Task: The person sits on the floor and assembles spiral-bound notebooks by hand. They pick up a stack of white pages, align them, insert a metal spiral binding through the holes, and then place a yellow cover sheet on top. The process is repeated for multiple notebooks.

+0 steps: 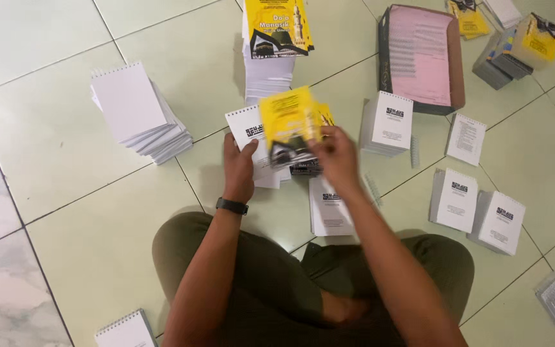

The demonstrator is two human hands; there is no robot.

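Fingers of right hand [336, 153] pinching yellow cover [288, 119], left hand [239, 166] on white booklet [249, 130]

dim indoor light, soft shadows (moving hands blurred)

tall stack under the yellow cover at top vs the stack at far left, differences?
The tall stack is topped by a yellow printed cover; the left stack shows a blank white sheet. The tall stack is squared and higher; the left stack is fanned and lower. Both are white punched booklets on the tiled floor.
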